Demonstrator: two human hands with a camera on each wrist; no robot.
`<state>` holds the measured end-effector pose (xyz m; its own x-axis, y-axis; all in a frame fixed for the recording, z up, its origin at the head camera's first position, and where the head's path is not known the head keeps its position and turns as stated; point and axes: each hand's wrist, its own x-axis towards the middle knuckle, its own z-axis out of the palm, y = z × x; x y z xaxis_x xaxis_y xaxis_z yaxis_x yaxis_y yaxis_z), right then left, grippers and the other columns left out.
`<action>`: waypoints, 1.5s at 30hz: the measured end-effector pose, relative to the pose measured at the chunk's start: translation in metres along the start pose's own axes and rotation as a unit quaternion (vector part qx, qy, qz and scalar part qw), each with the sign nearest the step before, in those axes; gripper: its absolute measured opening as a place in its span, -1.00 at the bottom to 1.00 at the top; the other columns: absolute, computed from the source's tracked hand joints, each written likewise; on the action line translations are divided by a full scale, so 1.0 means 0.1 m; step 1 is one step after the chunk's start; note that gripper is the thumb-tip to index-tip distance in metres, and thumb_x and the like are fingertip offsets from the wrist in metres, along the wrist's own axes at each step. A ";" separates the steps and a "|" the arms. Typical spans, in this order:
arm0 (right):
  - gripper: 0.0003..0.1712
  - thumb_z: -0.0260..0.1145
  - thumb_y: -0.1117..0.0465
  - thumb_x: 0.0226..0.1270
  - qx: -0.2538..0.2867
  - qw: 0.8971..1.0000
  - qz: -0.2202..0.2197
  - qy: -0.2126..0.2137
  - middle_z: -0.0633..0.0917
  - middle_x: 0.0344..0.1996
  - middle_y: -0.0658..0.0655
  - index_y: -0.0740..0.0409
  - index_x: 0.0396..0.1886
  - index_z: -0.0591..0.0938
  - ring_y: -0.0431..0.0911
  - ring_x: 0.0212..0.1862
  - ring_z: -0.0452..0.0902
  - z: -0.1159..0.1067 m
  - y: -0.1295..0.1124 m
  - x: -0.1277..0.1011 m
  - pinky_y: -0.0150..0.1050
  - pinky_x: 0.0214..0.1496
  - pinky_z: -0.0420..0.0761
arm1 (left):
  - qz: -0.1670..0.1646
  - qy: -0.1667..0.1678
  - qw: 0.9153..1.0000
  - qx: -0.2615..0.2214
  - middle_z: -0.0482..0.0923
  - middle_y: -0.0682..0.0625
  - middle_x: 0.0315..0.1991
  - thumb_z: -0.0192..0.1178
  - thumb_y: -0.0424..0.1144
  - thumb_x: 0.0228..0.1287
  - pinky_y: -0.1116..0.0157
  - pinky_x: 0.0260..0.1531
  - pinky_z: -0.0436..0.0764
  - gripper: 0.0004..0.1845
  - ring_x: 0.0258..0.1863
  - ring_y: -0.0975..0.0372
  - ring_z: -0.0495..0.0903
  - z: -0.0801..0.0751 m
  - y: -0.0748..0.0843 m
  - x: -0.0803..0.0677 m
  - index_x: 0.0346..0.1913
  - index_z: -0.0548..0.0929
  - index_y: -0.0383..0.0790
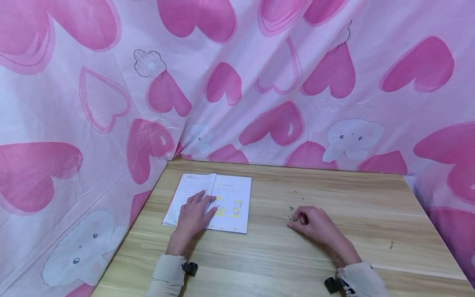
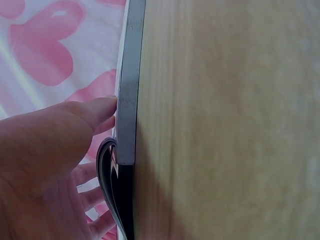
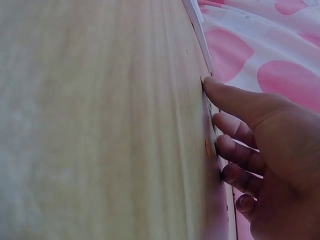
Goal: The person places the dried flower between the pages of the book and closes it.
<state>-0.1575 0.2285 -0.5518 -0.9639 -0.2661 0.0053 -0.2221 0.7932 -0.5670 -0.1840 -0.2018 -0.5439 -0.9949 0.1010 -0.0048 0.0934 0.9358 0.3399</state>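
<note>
An open book [image 1: 231, 192] with printed text and yellow cartoon figures lies on the wooden table, to the left. My left hand [image 1: 194, 214] rests on its pages with spread fingers. Seen edge-on in the left wrist view, the book [image 2: 131, 90] has the thumb at its near edge and a page corner curling below it. My right hand [image 1: 315, 222] is low on the table, right of the book, with bent fingers. Its thumb and index tips stand a little apart beside small dark green bits [image 1: 291, 208]. In the right wrist view the thumb [image 3: 235, 97] touches down by a thin dark bit.
More tiny dark bits lie farther back [image 1: 295, 191] and to the right [image 1: 391, 244] on the wooden table [image 1: 267, 264]. A pink heart-patterned cloth [image 1: 259, 82] hangs along the back and both sides. Each wrist wears a small black camera.
</note>
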 end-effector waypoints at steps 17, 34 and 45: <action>-0.78 0.60 -0.01 0.38 0.050 0.999 -0.007 -0.015 0.61 -0.29 -0.12 -0.16 -0.07 0.76 -0.19 -0.22 0.49 0.01 0.02 0.00 -0.37 -0.21 0.52 | 0.008 0.003 1.000 -0.009 0.29 -0.12 0.68 0.25 0.20 0.55 -0.41 0.42 0.39 -0.50 0.65 -0.16 0.25 0.00 -0.02 -0.01 0.43 0.61 0.21; -0.82 0.61 0.04 0.35 -0.007 1.000 0.004 0.007 0.63 -0.32 -0.16 -0.15 -0.21 0.73 -0.24 -0.29 0.46 -0.12 0.06 -0.17 -0.37 -0.28 0.47 | 0.005 0.002 1.000 -0.022 0.26 -0.11 0.69 0.25 0.19 0.55 -0.42 0.44 0.34 -0.52 0.66 -0.16 0.21 0.01 -0.04 -0.01 0.42 0.62 0.23; -0.86 0.58 0.08 0.36 -0.043 0.999 0.025 0.004 0.61 -0.42 -0.16 -0.13 -0.28 0.73 -0.26 -0.35 0.45 -0.23 0.05 -0.28 -0.35 -0.30 0.46 | 0.006 -0.001 0.999 -0.031 0.25 -0.12 0.70 0.24 0.19 0.56 -0.43 0.44 0.33 -0.51 0.66 -0.18 0.21 0.00 -0.03 -0.02 0.43 0.62 0.21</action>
<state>-0.1346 0.2526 -0.5362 -0.9751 -0.2215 -0.0148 -0.1856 0.8498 -0.4933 -0.1825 -0.2046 -0.5451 -0.9937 0.1119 -0.0024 0.1017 0.9116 0.3983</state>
